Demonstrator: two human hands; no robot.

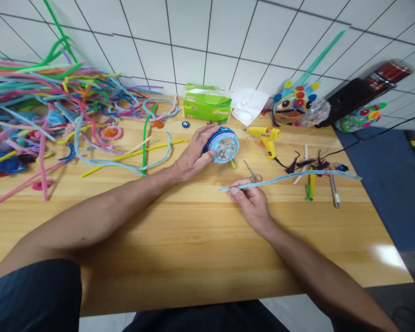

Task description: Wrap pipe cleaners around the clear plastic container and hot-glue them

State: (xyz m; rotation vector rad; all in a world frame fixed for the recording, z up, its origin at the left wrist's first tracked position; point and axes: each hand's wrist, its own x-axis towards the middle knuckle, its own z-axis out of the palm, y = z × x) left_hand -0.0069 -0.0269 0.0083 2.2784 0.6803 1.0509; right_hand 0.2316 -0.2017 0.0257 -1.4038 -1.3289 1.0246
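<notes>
My left hand (198,154) is wrapped round the side of a clear plastic container (227,149) banded with blue and lilac pipe cleaners. Its round end faces me, tilted, and the fingers cover its left side. Between thumb and fingers, my right hand (251,203) pinches a light blue pipe cleaner (283,178) near its left end. The long rest of that pipe cleaner reaches out to the right above the table. Small scissors (252,171) lie just behind the right hand. A yellow hot glue gun (265,139) rests to the right of the container.
A tangled heap of coloured pipe cleaners (55,92) covers the left of the wooden table (193,258). Behind stand a green tissue pack (207,103), crumpled white paper (247,106) and a decorated container (293,108). A dark cable (359,144) and a utility knife (334,191) lie right.
</notes>
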